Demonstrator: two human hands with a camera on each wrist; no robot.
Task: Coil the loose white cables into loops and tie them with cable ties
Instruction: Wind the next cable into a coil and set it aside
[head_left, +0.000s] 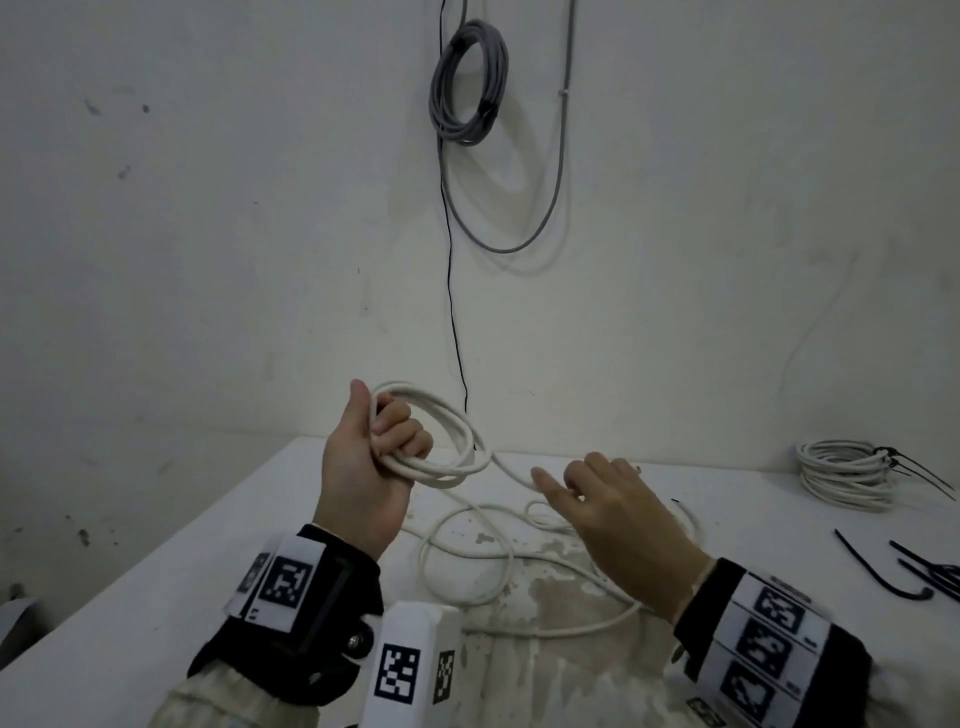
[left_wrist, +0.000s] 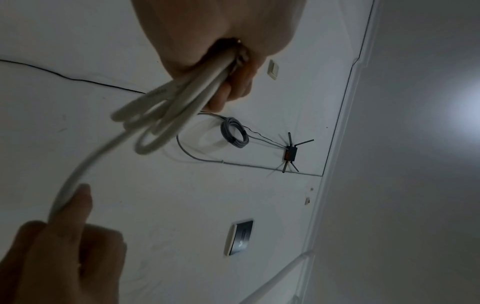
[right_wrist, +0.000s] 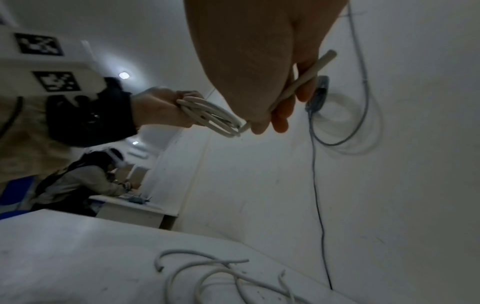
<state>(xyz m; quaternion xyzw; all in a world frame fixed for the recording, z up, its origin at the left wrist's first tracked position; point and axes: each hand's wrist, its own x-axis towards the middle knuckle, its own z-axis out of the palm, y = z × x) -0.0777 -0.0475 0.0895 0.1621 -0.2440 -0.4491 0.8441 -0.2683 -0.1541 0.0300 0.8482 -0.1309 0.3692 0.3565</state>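
White cable (head_left: 441, 447): several loops gathered at frame centre, above the table (head_left: 156, 597). Left hand (head_left: 363, 467) fist clamped round the loops. Right hand (head_left: 618, 514), lower right of centre, fingers curled on the trailing strand; slack lies on the table below. Tied coil (head_left: 841, 475) far right; black cable ties (head_left: 914, 571) lower right edge.

- My white tabletop (head_left: 156, 587) is stained and worn in front of me.
- Loose white cable (head_left: 467, 566) sprawls over the stained patch.
- A tied white coil (head_left: 841, 475) sits far right.
- Black cable ties (head_left: 914, 571) lie near the right edge.
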